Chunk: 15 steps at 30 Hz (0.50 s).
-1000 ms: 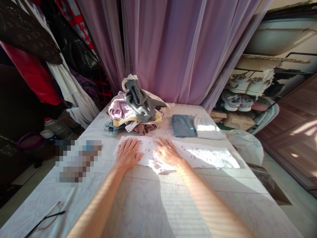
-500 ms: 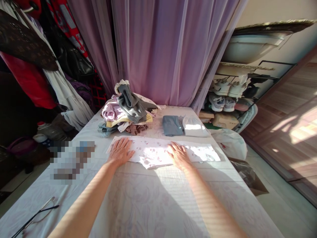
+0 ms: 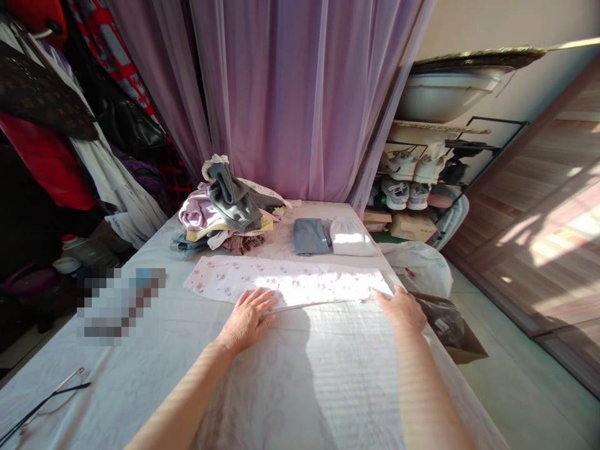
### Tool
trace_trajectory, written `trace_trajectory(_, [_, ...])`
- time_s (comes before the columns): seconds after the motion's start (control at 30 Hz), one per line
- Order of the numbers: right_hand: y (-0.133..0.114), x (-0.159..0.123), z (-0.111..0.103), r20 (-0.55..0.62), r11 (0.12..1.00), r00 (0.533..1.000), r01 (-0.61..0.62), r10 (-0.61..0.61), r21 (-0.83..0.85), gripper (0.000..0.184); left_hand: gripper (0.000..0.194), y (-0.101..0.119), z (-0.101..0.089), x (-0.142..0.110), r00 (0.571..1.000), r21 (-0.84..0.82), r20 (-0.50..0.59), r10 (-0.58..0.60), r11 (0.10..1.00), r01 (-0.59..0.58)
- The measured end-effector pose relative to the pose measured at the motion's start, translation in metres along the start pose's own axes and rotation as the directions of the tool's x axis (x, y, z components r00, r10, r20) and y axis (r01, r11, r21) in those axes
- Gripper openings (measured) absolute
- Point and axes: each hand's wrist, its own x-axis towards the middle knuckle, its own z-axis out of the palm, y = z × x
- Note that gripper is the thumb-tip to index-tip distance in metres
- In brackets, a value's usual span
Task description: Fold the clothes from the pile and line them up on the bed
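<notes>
My left hand (image 3: 247, 320) lies open, its fingertips on the near edge of the flowered white cloth (image 3: 290, 281), flat on the pale sheet (image 3: 300, 375). My right hand (image 3: 399, 310) touches the cloth's right corner; I can't tell if it grips. Beyond lie a folded grey-blue garment (image 3: 310, 236), a folded white garment (image 3: 351, 237) and a heaped clothes pile (image 3: 220, 215).

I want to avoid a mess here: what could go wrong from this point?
The loose clothes pile sits just beyond the floral cloth, so tugging the cloth might topple the grey knit garment on top. The right hand is near the edge of the sheet-covered surface, so the cloth could slip toward the cardboard box. The eyeglasses could get bumped.
</notes>
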Motion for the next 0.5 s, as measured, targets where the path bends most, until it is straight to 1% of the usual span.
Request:
trace_trajectory(0.07, [0.004,0.010,-0.008,0.107,0.999,0.994,-0.032,0.029,0.023,0.054,0.039,0.001,-0.001,-0.001,1.000,-0.014,-0.008,-0.004,1.000,0.004])
trace_trajectory(0.13, [0.008,0.020,-0.012,0.161,0.997,0.987,-0.041,0.030,0.066,0.042,0.039,0.000,-0.002,-0.002,1.000,-0.020,-0.013,-0.002,1.000,0.001])
trace_trajectory(0.2, [0.010,0.026,-0.012,0.146,0.991,0.989,-0.037,0.018,0.131,0.032,0.040,0.000,-0.003,-0.003,1.000,-0.016,-0.008,-0.001,1.000,0.001])
trace_trajectory(0.27, [0.006,0.025,-0.009,0.075,0.969,0.997,-0.012,-0.007,0.248,0.030,0.041,0.001,-0.004,-0.003,1.000,-0.017,-0.016,0.000,1.000,-0.001])
trace_trajectory(0.33, [-0.008,0.013,-0.005,-0.022,0.919,0.999,0.038,-0.032,0.393,0.035,0.040,0.001,-0.003,-0.003,0.999,-0.045,-0.047,0.007,0.999,-0.009])
trace_trajectory(0.4, [-0.032,-0.006,-0.001,-0.097,0.859,0.994,0.088,-0.045,0.504,0.039,0.039,0.000,-0.002,-0.003,0.995,-0.106,-0.100,-0.005,0.994,-0.005])
trace_trajectory(0.43, [-0.046,-0.018,0.000,-0.109,0.837,0.992,0.107,-0.057,0.537,0.039,0.039,0.000,-0.002,-0.003,0.991,-0.147,-0.129,-0.031,0.989,0.012])
trace_trajectory(0.5, [-0.079,-0.043,0.004,-0.149,0.799,0.979,0.197,-0.136,0.568,0.036,0.038,-0.002,-0.003,-0.004,0.976,-0.253,-0.171,-0.137,0.963,0.091])
